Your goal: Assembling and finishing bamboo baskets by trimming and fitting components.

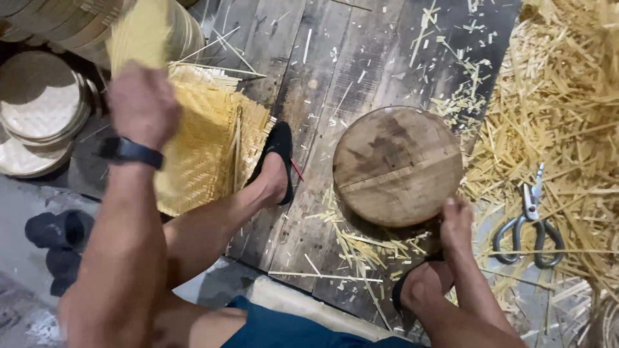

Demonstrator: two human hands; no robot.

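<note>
On dark floorboards I see my left hand (143,103) clamped on the woven bamboo mat (200,148), light and springy, best gripped at its edge, while my right hand (455,225) touches the heavy round wooden block (396,164), grip unclear.

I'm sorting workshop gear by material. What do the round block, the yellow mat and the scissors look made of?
Round block: bare unfinished wood, with grain, dark stains and a crack line. Yellow mat: woven thin strips, probably bamboo, with loose ends at its edge. Scissors: shiny metal blades; dark looped handles, maybe coated.
</note>
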